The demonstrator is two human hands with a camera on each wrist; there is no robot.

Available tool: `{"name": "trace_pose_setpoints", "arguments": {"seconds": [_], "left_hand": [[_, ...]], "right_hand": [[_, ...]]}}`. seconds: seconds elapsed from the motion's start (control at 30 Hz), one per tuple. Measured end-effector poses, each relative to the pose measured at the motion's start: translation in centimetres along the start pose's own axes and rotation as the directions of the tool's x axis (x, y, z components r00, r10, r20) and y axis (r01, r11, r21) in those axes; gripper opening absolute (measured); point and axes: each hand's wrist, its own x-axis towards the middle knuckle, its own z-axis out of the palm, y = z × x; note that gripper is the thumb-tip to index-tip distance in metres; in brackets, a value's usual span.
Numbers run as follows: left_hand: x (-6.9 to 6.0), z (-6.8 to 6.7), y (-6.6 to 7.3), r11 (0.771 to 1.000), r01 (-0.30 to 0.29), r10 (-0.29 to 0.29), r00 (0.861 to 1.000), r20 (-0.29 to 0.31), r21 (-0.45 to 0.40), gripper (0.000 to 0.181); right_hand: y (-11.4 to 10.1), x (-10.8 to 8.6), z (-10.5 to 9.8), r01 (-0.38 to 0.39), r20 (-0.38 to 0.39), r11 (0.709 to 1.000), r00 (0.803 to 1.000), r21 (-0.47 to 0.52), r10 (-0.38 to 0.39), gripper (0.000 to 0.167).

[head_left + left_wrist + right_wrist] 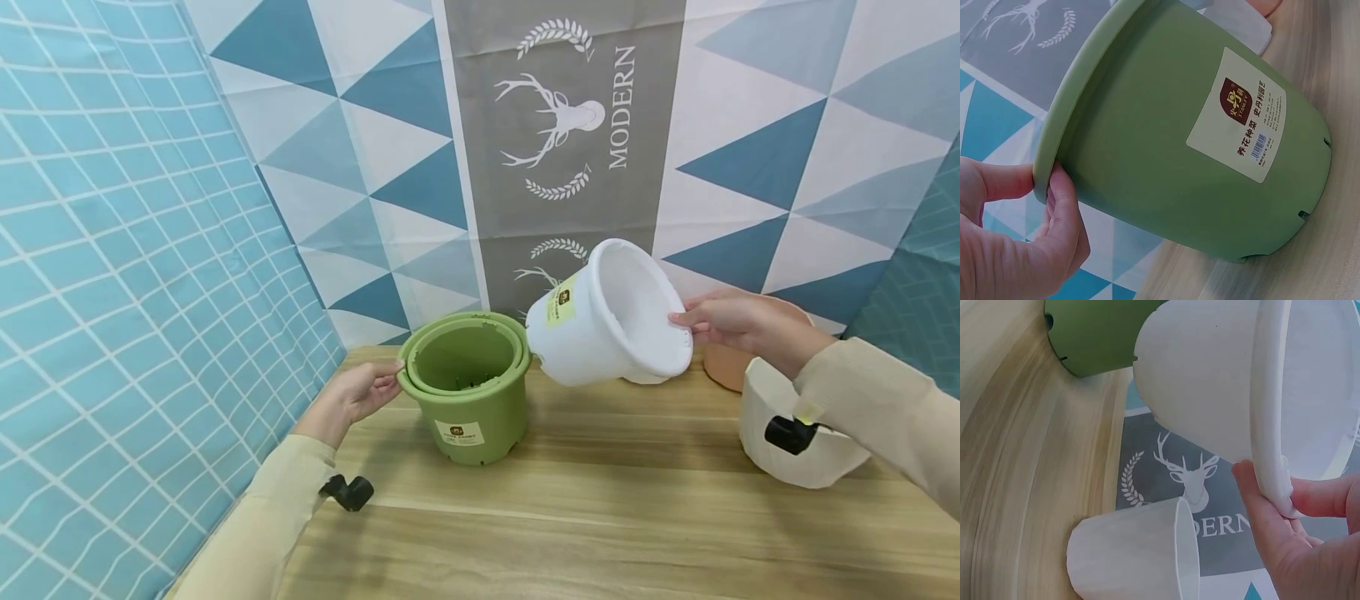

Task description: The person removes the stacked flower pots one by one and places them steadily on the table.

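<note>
Tilted in the air, a white plastic flowerpot (pixel 577 337) with a yellow label hangs from my right hand (pixel 723 321), which pinches its rim between thumb and fingers. Its base end points left, close to the green flowerpot (pixel 480 421). That green pot stands upright on the table with a second green pot (pixel 468 354) nested inside it. My left hand (pixel 363 390) pinches the outer green pot's rim at its left side. In the left wrist view the thumb lies on one face of the rim and the fingers (pixel 1063 219) on the other.
A smaller white pot (pixel 1132 553) stands behind the lifted one, mostly hidden in the head view. To the right are a terracotta-coloured pot (pixel 723 367) and a white faceted pot (pixel 783 446), partly behind my right arm. Patterned cloth hangs behind the wooden table (pixel 562 517).
</note>
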Motion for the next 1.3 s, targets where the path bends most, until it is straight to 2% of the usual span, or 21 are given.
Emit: {"name": "trace_pose_setpoints", "arguments": {"seconds": [0.17, 0.43, 0.5, 0.67, 0.87, 1.0, 1.23, 1.3], "left_hand": [[-0.1, 0.0, 0.0, 1.0, -0.001, 0.001, 1.0, 0.001, 0.007, 0.014], [-0.1, 0.2, 0.1, 1.0, 0.002, -0.002, 1.0, 0.01, -0.012, 0.014], [-0.1, 0.2, 0.2, 1.0, 0.004, -0.004, 1.0, 0.013, -0.012, 0.015], [-0.1, 0.2, 0.1, 1.0, 0.006, -0.006, 1.0, 0.01, -0.011, 0.014], [0.0, 0.1, 0.1, 0.999, 0.008, -0.008, 1.0, -0.002, -0.034, 0.011], [-0.1, 0.1, 0.2, 0.999, 0.013, -0.013, 1.0, -0.004, -0.037, 0.01], [-0.1, 0.2, 0.2, 0.999, 0.016, -0.016, 1.0, -0.008, -0.045, 0.016], [-0.1, 0.2, 0.2, 0.999, 0.016, -0.016, 1.0, -0.009, -0.05, 0.019]], "right_hand": [[0.4, -0.1, -0.5, -0.001, 0.014, 0.999, 1.0, -0.034, 0.001, 0.052], [0.7, -0.3, -1.2, -0.01, 0.01, 0.999, 1.0, -0.034, 0.01, 0.025], [0.8, -0.4, -1.2, -0.009, 0.011, 0.998, 1.0, -0.055, 0.01, 0.03], [1.0, -0.6, -1.2, -0.005, 0.025, 0.996, 1.0, -0.091, 0.007, 0.053], [1.1, -0.8, -1.7, -0.005, 0.018, 0.995, 1.0, -0.097, 0.007, 0.049], [1.3, -1.0, -2.1, -0.006, 0.008, 0.994, 1.0, -0.105, 0.007, 0.038], [2.0, -1.6, -2.7, -0.037, 0.018, 0.988, 0.999, -0.149, 0.04, 0.054], [2.2, -1.7, -3.0, -0.06, 0.024, 0.988, 0.998, -0.142, 0.064, 0.049]]}}
